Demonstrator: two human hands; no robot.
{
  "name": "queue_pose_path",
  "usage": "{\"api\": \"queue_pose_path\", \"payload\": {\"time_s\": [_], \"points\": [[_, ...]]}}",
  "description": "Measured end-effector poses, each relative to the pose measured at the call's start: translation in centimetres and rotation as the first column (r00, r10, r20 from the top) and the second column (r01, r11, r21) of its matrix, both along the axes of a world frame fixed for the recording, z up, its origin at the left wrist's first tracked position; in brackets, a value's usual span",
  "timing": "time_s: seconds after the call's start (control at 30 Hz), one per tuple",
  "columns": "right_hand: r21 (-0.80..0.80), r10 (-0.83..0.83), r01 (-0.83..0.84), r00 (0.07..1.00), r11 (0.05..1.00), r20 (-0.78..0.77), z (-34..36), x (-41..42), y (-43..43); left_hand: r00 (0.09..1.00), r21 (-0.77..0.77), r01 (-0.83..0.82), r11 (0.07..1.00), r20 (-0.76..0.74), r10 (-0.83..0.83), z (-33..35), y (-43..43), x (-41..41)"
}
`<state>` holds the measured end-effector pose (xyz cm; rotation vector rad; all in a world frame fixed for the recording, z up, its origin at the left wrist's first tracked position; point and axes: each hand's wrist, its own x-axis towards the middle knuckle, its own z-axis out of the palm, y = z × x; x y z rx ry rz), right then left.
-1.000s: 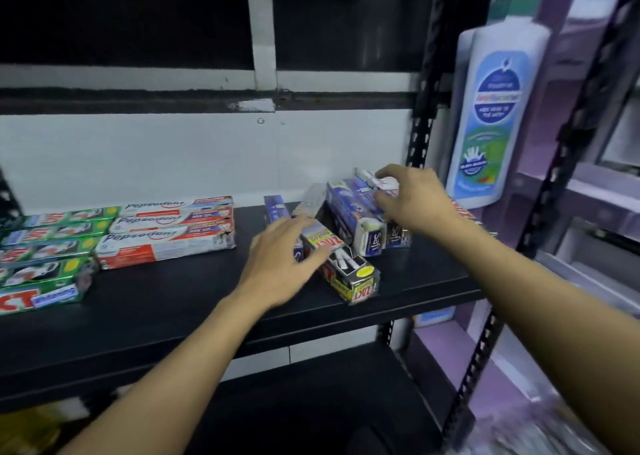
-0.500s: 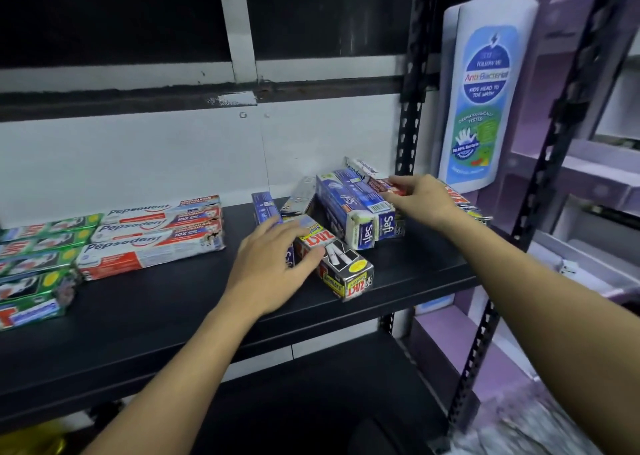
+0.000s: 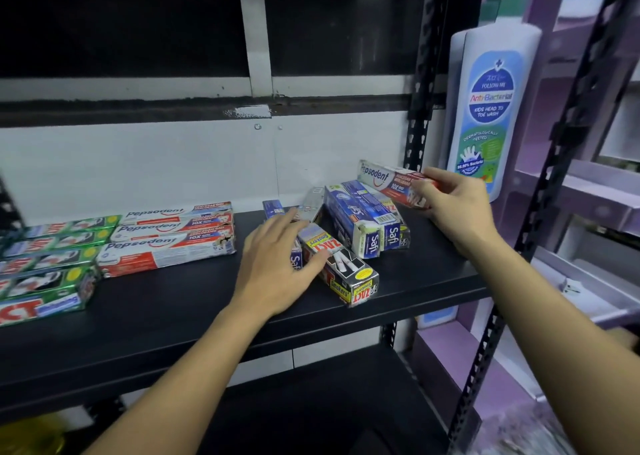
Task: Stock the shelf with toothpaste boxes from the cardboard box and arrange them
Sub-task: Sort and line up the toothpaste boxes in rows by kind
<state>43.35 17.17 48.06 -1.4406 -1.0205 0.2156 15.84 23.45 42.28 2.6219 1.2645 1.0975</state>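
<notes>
1. The black shelf (image 3: 173, 316) carries all the toothpaste boxes in view, in three groups from left to right.
2. At the far left lie green Zact boxes (image 3: 45, 271), flat and side by side in a row running back toward the wall.
3. Just beside them is a stack of Pepsodent boxes (image 3: 173, 240), white and red, lying flat with their long sides facing the front.
4. Toward the right end sits a loose pile: two blue Safi boxes (image 3: 360, 219) leaning together, a black Zact Smokers box (image 3: 346, 271) angled toward the shelf's front edge, and a silver box (image 3: 311, 205) tilted behind.
5. The left hand (image 3: 273, 264) rests on this pile with fingers spread and nearly straight, its grip apart; the thumb touches the Zact Smokers box, and the fingers cover a smaller Safi box (image 3: 296, 260).
6. The right hand (image 3: 453, 205) has its grip clamped on a single Pepsodent box (image 3: 384, 177), held raised above the Safi boxes, its free end pointing left.
7. Right of the shelf post (image 3: 420, 108) stands a large display in the shape of an anti-bacterial wash bottle (image 3: 491, 108).
</notes>
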Motion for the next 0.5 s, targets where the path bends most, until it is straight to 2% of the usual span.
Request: {"api": "queue_pose_path", "payload": {"time_s": [0.17, 0.37, 0.5], "points": [[0.109, 0.101, -0.098, 0.995, 0.989, -0.018, 1.6, -2.3, -2.6, 0.986, 0.009, -0.007, 1.000, 0.169, 0.005, 0.4, 0.1, -1.1], [0.129, 0.426, -0.410, 0.896, 0.903, -0.128, 3.1, -6.9, -4.2, 0.994, 0.200, -0.045, 0.979, 0.111, 0.024, 2.3, -0.1, -5.5], [0.060, 0.610, -0.611, 0.770, 0.790, -0.189, 2.9, -10.4, -4.0, 0.993, 0.327, -0.118, 0.938, 0.019, 0.118, 3.5, -0.9, -10.0]]}}
